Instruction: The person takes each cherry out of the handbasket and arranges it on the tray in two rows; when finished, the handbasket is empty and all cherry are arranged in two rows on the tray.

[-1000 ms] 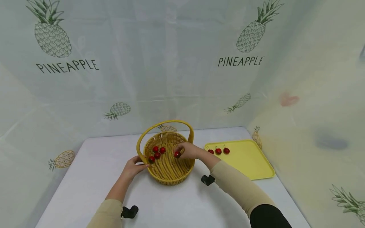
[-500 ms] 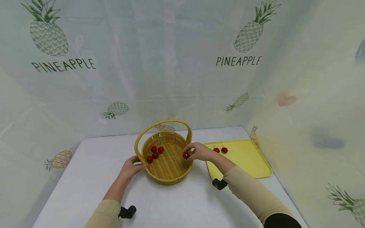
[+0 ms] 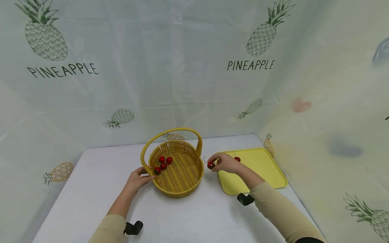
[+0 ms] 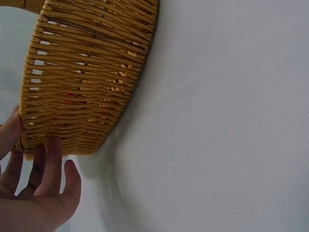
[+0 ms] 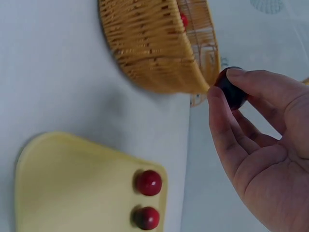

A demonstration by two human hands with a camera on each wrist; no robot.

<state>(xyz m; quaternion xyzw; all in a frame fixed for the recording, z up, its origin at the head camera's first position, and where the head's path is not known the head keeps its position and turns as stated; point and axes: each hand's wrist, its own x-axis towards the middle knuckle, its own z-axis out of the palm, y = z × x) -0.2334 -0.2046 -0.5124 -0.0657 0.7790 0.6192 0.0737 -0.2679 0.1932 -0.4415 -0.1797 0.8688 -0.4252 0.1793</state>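
Observation:
A yellow woven basket (image 3: 179, 193) with an arched handle stands on the table, several red cherries (image 3: 163, 166) grouped at its left inside. My left hand (image 3: 138, 180) holds the basket's left rim; in the left wrist view that hand's fingers (image 4: 53, 164) lie against the outer weave. Between basket and tray, my right hand (image 3: 226, 163) pinches a dark red cherry (image 3: 211, 165) by thumb and fingertips, above the table. On the yellow tray (image 3: 267, 172), one cherry (image 3: 237, 159) shows past the hand. Two tray cherries (image 5: 148, 182) appear in the right wrist view.
The white table (image 3: 182, 219) ends at a back edge against a hanging sheet (image 3: 182, 84) printed with pineapples. The basket's handle (image 3: 171, 131) arches high over its opening. A black camera mount (image 3: 245, 199) sits at the right wrist, another (image 3: 133, 228) at the left.
My right hand has moved right with its cherry, from over the basket's inside to the gap beside the tray. The left hand stays on the rim. The head view has shifted slightly.

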